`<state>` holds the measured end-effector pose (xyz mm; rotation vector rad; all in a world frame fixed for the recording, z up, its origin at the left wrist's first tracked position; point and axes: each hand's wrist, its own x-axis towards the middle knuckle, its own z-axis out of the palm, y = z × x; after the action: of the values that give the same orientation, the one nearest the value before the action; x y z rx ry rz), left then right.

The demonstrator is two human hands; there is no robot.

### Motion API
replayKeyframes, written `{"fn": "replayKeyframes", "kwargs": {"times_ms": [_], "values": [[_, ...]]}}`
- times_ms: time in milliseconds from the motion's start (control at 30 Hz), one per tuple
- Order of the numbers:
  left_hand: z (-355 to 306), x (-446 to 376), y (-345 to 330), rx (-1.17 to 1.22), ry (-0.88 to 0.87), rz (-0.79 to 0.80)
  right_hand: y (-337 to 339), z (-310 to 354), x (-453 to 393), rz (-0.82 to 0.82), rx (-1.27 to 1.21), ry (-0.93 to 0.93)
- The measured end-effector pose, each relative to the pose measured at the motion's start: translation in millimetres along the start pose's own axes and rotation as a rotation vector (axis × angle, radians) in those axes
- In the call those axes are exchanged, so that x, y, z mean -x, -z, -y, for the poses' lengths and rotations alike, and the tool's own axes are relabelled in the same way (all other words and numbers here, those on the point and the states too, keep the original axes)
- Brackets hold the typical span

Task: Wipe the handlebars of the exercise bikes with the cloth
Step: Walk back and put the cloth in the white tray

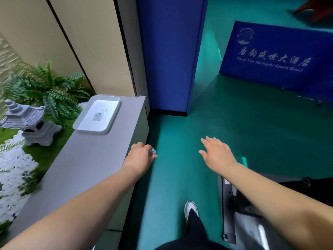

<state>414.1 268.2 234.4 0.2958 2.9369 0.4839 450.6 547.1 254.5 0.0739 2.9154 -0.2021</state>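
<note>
Cloth sits bunched in the L hand, centre of frame, just past the grey ledge edge; only a small greyish wad shows beyond the curled fingers, so its long axis can't be read. R hand is right of centre, fingers straight and spread, gripping nothing, over green floor. No handlebars in view; dark machine base at lower right is prob. gym equipment, closer to the R arm. Judging by that, cloth must go rightward, w/ a turn of the body.
</note>
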Motion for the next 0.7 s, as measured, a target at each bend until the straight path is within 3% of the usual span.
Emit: {"fn": "replayKeyframes", "kwargs": {"times_ms": [367, 700], "values": [[9, -143, 22, 0.065, 0.237, -0.085, 52, -19, -204, 0.046, 0.104, 0.219], [91, -218, 42, 0.105, 0.406, -0.162, 53, 72, -344, 0.07, 0.13, 0.445]]}}
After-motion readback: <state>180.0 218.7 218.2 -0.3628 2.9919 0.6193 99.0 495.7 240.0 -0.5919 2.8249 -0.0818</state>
